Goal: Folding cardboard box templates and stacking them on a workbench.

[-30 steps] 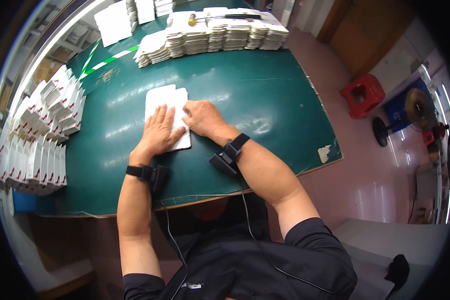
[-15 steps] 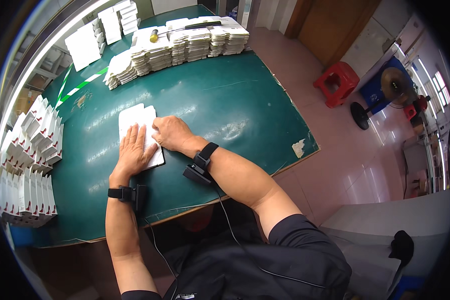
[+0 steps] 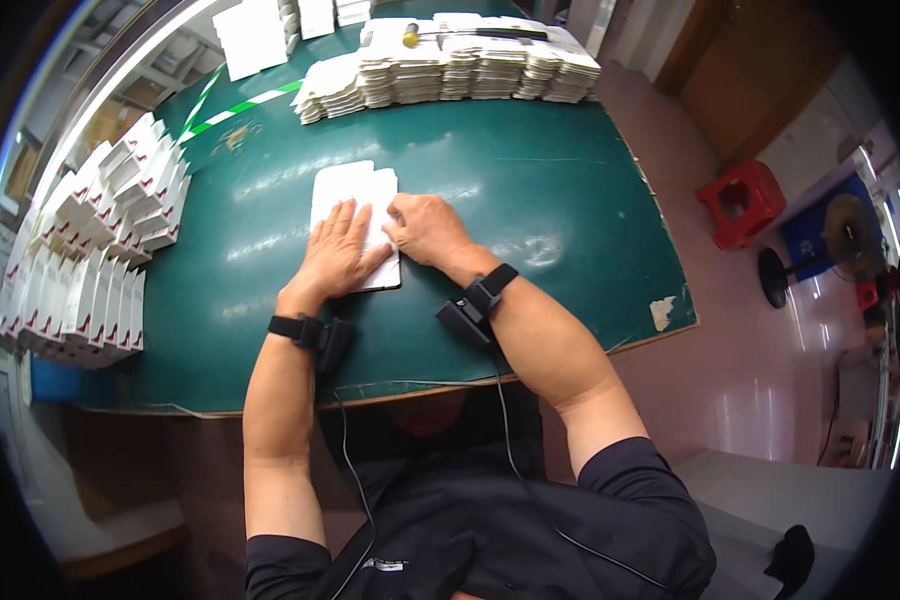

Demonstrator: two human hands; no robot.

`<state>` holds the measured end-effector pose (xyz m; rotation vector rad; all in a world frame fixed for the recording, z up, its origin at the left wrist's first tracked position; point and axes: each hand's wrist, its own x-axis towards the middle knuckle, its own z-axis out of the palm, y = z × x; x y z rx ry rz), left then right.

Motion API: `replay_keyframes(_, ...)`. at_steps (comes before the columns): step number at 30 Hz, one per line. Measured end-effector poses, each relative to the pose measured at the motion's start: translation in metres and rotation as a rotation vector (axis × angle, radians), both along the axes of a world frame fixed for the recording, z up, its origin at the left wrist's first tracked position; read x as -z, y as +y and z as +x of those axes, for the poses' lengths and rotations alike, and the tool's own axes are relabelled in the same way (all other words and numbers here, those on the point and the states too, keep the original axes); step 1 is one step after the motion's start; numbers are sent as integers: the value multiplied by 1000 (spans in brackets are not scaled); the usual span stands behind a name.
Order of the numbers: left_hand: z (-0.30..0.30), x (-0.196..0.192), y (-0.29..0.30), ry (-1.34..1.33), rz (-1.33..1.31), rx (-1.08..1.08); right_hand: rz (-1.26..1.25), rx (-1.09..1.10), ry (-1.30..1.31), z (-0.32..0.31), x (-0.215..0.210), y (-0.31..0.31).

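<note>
A flat white folded carton (image 3: 345, 182) lies on the green tabletop in front of me, with a thin dark edge along its near side. My left hand (image 3: 338, 250) rests palm down on its lower left part, fingers stretched out and spread. At the carton's right edge is my right hand (image 3: 430, 230), its fingers curled in tightly and touching that edge. The fingertips are hidden, so whether anything is pinched in them does not show. Each wrist wears a black strap with a small black device and a cable.
Stacked flat white cartons (image 3: 410, 78) line the table's far side, a yellow-handled tool (image 3: 410, 36) on top. Standing white boxes (image 3: 85, 290) crowd the left edge. Green-white tape (image 3: 245, 108) marks the far left. On the floor at right are a red stool (image 3: 740, 203) and a fan (image 3: 850, 235).
The whole view has shifted, so the table and hands appear farther right and higher. Both hands stay on the carton in nearly the same pose.
</note>
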<state>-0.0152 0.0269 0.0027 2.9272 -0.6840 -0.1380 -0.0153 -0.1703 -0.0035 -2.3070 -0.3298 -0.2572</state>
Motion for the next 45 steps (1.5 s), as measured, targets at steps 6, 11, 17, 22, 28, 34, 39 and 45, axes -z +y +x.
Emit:
replay_keyframes(6, 0, 3, 2, 17, -12, -23, 14, -5, 42, -2, -3, 0)
replay_keyframes(11, -1, 4, 2, 26, -19, -29, 0, -1, 39, -2, -3, 1)
replay_keyframes(17, -2, 4, 1, 18, -17, -31, -20, 4, 13, -2, -2, 0)
replay_keyframes(22, -2, 4, 1, 19, -5, -40, 4, 8, -4, -3, -3, 1)
replay_keyframes(28, -2, 0, 0, 36, 6, -50, 24, 11, 80, -3, -7, 0)
replay_keyframes(34, -1, 1, 0, 28, 5, -49, 31, 24, 94, -1, -5, 0)
replay_keyframes(39, 1, 3, 1, 26, 5, -53, 32, 36, 75, 2, -3, 3)
replay_keyframes(45, -3, -1, -2, 28, 17, -53, 33, 39, 78, 2, -2, 3)
